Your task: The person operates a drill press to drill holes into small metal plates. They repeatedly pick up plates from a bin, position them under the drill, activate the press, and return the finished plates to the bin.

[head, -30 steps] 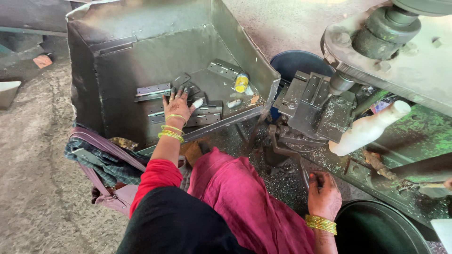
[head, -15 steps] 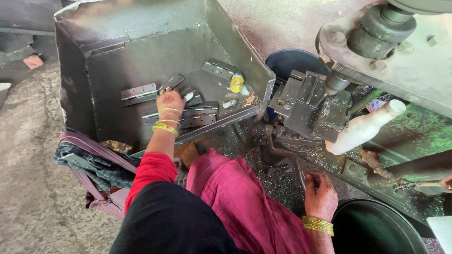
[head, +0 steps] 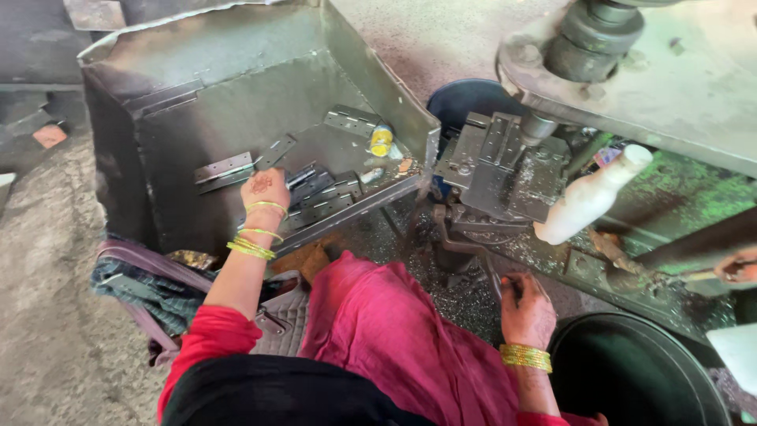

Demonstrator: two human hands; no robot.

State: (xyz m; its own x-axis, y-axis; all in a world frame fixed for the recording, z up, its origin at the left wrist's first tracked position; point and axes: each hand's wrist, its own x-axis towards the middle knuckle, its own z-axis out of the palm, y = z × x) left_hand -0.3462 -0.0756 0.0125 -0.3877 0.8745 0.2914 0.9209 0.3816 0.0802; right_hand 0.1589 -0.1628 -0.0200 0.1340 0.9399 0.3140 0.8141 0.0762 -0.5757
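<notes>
Right hand: right hand (head: 527, 309) closed around a thin dark metal handle (head: 495, 278), nearest the camera, with gold bangles on the wrist.
Bucket: one dark round bucket (head: 631, 371) just beside the right hand, on its outer side.
Left hand: left hand (head: 266, 189) stretched into the metal tray (head: 236, 71), palm down, fingers bent over grey hinges (head: 319, 197); whether the fingers have closed on one I cannot tell.
Hinges: about six flat grey hinges in the tray; one long hinge (head: 225, 167) just left of the left hand, a short one (head: 274, 151) just above it, several piled to its right, and one (head: 352, 121) farther off, toward the tray's back corner.
Small things: one yellow cylinder (head: 381, 140) beyond the pile, near the far hinge.
Press: one grey press die block (head: 497, 166) up from the right hand, past the handle.
Bottle: one white plastic bottle (head: 591, 197) lying tilted just right of the die block.
Other person: one hand (head: 737, 268) at the far right edge.
</notes>
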